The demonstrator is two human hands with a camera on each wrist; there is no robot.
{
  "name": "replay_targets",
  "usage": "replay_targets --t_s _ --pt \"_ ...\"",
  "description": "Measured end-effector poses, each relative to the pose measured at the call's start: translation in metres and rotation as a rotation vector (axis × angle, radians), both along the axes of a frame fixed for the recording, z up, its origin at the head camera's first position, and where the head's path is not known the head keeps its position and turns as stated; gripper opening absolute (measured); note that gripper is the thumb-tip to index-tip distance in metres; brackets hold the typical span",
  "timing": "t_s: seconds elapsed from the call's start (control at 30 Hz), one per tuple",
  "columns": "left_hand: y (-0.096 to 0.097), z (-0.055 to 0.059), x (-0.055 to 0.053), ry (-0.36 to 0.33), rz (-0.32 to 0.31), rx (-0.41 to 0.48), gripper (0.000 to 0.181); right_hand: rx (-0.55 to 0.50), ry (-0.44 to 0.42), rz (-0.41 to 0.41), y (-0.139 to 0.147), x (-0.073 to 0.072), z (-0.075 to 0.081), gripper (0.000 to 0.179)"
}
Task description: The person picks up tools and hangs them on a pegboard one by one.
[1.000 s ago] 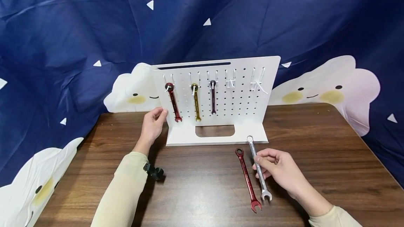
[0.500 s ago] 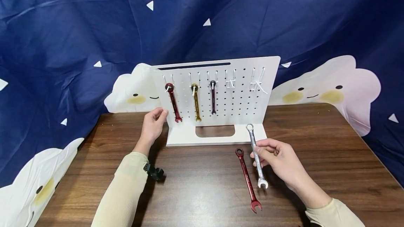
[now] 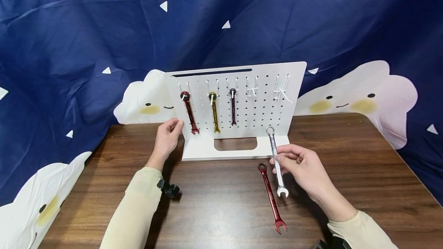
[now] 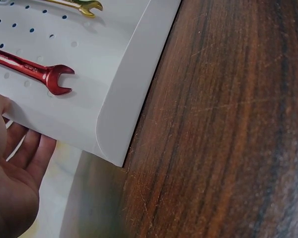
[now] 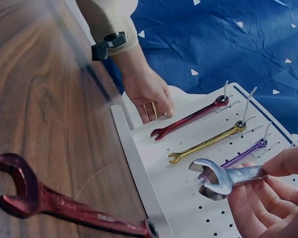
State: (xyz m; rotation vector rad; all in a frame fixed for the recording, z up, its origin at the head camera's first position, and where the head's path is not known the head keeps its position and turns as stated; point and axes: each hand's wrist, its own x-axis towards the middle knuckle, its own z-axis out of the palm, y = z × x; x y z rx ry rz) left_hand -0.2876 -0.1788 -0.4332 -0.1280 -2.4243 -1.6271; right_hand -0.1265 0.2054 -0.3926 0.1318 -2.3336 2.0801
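My right hand [image 3: 304, 168] pinches a silver combination wrench [image 3: 277, 164] between thumb and fingers, ring end up and open end down. The wrench's ring overlaps the base of the white pegboard [image 3: 256, 114] in the head view. My left hand [image 3: 167, 137] grips the pegboard's left edge, thumb in front and fingers behind in the left wrist view [image 4: 15, 163]. On the board's hooks hang a red wrench [image 3: 191, 116], a yellow wrench [image 3: 215, 116] and a purple wrench [image 3: 233, 110]. A second, dark red wrench [image 3: 271, 199] lies on the table, left of the silver one.
Two white hooks, a left one [image 3: 252, 91] and a right one [image 3: 282, 94], stick out from the board's right part with nothing on them. The brown wooden table [image 3: 214, 206] runs back to a dark blue cloth [image 3: 221, 18] with cloud faces.
My right hand has carried the silver wrench up, toward the pegboard and slightly left, away from beside the dark red wrench. The left hand stays on the board's edge.
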Motion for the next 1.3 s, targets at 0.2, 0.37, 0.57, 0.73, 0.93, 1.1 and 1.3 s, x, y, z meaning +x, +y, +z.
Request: replay_targets --t_s 0.2,0.37,0.57,0.73,0.93,1.1,1.3 --pt "0.0 0.001 0.0 -0.012 -0.005 -0.01 0.032 0.004 -0.013 -0.028 -0.003 -0.002 0.004 0.02" --pt "-0.001 0.001 0.0 -0.026 0.0 -0.016 0.033 -0.012 -0.012 -0.046 -0.005 -0.004 0.007 0.019" --pt "-0.001 0.0 0.0 -0.009 -0.005 -0.009 0.033 -0.01 0.023 -0.056 -0.008 -0.008 0.013 0.017" --pt "0.0 -0.002 -0.002 -0.005 -0.003 0.006 0.031 -0.024 0.014 -0.066 -0.009 -0.012 0.017 0.019" --pt "0.0 -0.001 -0.002 0.001 -0.004 0.004 0.03 -0.064 0.026 -0.06 -0.011 -0.017 0.02 0.015" --pt "0.0 -0.002 -0.003 0.007 -0.006 0.004 0.031 -0.056 0.04 -0.051 -0.013 -0.021 0.023 0.018" --pt "-0.001 -0.002 -0.001 -0.003 -0.003 0.007 0.032 -0.023 0.043 -0.065 -0.017 -0.027 0.028 0.027"
